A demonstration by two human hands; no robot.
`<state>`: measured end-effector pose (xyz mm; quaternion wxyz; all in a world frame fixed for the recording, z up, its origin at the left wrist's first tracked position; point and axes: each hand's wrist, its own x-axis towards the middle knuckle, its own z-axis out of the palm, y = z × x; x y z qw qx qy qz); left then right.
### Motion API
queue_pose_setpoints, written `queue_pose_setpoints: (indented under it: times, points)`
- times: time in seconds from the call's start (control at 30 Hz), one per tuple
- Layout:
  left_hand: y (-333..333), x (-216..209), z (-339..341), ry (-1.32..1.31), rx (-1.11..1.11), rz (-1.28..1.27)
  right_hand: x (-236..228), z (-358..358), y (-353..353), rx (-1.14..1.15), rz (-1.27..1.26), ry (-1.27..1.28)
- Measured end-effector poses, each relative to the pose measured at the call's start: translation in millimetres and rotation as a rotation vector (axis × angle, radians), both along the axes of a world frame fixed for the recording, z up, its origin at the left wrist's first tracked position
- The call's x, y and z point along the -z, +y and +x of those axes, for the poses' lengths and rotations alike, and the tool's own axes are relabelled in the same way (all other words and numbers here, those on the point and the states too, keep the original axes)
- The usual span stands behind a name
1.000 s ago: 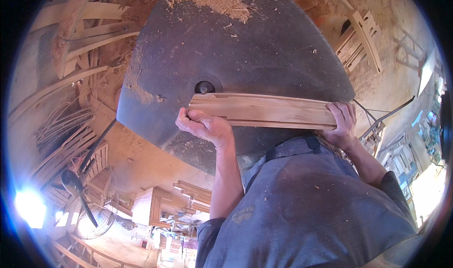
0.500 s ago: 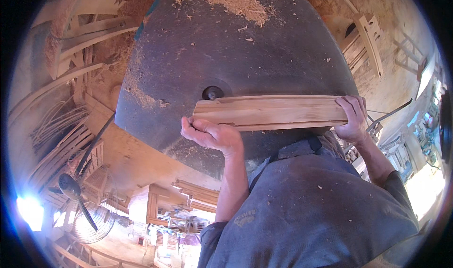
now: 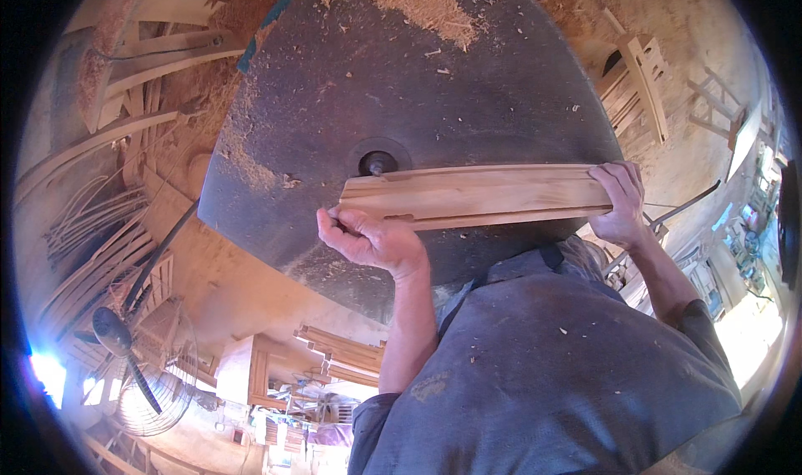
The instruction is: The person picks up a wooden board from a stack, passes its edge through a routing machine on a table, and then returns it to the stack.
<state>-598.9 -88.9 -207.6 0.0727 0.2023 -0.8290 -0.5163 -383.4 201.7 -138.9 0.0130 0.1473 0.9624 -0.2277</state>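
Dusty workshop, dark counter [image 3: 484, 99] filling the middle of my view from way over here. I've got the right hand [image 3: 616, 203] with its fingers wrapped over the right end of a pale wooden board [image 3: 484, 195], so that side's definitely got hold of it. The left hand [image 3: 380, 241] sits at the board's near left corner with its fingers curled in; I honestly can't tell if they're pinching the wood or just resting against it. The board lies crosswise over the counter, grooves running along its length. Just past the board's far edge, near its left end, a dark spindle [image 3: 377, 167] sticks up in a round opening [image 3: 380, 153]; can't tell whether it's touching. On the near side of the board is a dusty blue-grey apron [image 3: 543, 366]. Well beyond the board there's a heap of shavings [image 3: 426, 7], with more dust [image 3: 251, 164] scattered off past its left end. Furthest out: thin wooden strips [image 3: 96, 266] piled left of the board, plus a wire-caged fan [image 3: 159, 396] on that same side.
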Motion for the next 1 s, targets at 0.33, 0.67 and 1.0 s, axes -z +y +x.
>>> queue_pose_setpoints:
  times: [0.33,0.67,1.0]
  points:
    - [-8.5,-33.3,-41.6,-0.244,-0.080,-0.004,-0.2,-17.7,-23.1,-0.013,-0.018,-0.014]
    - [-8.9,-21.0,-57.1,-0.223,-0.128,0.003,7.7,-34.2,-25.1,-0.020,0.003,0.005]
    - [-6.6,-12.5,-65.5,-0.205,-0.134,0.010,11.7,-42.5,-24.5,-0.030,0.032,0.001]
